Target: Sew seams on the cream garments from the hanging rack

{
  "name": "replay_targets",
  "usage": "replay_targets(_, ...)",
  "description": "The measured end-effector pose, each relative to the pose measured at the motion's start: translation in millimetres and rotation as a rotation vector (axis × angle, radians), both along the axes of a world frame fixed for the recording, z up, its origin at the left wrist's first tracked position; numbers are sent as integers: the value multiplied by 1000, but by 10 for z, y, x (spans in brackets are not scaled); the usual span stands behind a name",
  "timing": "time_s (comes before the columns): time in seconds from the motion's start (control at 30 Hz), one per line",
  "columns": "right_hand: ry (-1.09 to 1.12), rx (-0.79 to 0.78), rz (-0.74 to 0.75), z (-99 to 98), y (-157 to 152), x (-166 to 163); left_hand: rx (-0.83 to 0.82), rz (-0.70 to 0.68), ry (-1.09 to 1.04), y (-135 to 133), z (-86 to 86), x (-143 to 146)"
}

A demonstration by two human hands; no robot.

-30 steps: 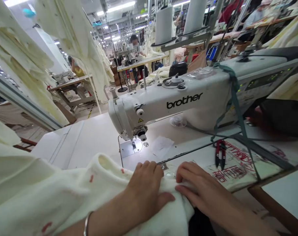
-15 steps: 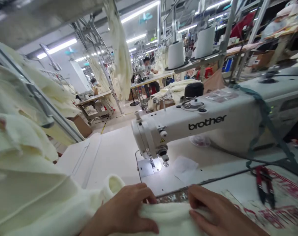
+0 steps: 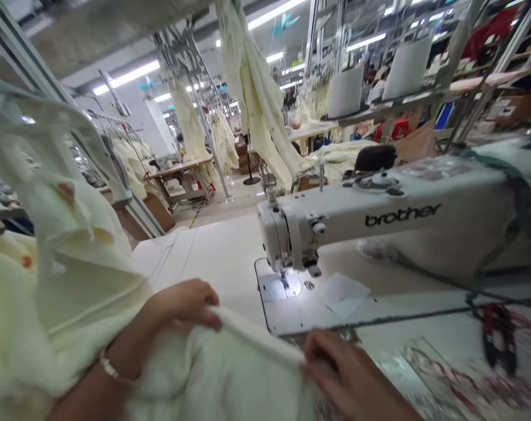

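A pale cream garment (image 3: 248, 368) is stretched between my two hands at the front edge of the sewing table. My left hand (image 3: 184, 304) pinches one end of its folded edge, left of the machine. At the other end, my right hand (image 3: 335, 362) grips the same edge below the needle plate. Behind them stands a white sewing machine (image 3: 379, 219) with its lamp lit; the cloth is apart from its presser foot (image 3: 285, 279). More cream fabric (image 3: 81, 257) hangs from a clamp-like holder (image 3: 50, 117) at the left.
Red-handled thread snips (image 3: 499, 339) lie on the table's right side. A white scrap (image 3: 344, 292) rests beside the needle plate. Thread cones (image 3: 345, 93) stand behind the machine. Cream garments (image 3: 261, 99) hang beyond the table, and other workstations (image 3: 182, 169) fill the background.
My left hand has moved left and up, drawing the cream garment's edge out taut. My hands are farther apart. The view has shifted, so the machine sits farther right.
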State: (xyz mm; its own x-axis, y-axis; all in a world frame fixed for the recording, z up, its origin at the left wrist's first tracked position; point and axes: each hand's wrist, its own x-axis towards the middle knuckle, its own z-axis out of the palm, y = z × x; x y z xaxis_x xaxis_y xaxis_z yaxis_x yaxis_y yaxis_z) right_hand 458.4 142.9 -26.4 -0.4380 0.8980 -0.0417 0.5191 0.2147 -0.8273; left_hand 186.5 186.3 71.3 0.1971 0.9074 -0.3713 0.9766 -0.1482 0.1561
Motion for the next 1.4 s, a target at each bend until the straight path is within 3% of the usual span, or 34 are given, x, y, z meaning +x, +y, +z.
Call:
replay_targets(0.07, -71, 12, -33, 62, 90, -56, 87, -25, -9, 11, -152, 259)
replay_targets(0.23, -83, -77, -6, 158, 253, 53, 131, -417, -384, -146, -443, 858)
replay_targets(0.4, -57, -158, 53, 301, 347, 229, -45, -457, -418, -38, -551, 896)
replay_targets(0.57, -11, -273, 172, 336, 423, 289, -133, -380, -539, 22, -568, 856)
replay_targets(0.87, -51, -218, 79, 381, 437, 342, -65, -121, -612, -112, -601, 1001)
replay_targets(1.13, -106, -289, 136, 409, 424, 405, -39, -60, -670, -196, -572, 1069)
replay_targets(1.27, -17, -355, 195, 334, 589, 334, -71, 75, -701, -82, -629, 1043)
replay_targets(1.4, -91, -335, 171, 267, 895, 187, -61, 196, -630, 180, -731, 1025)
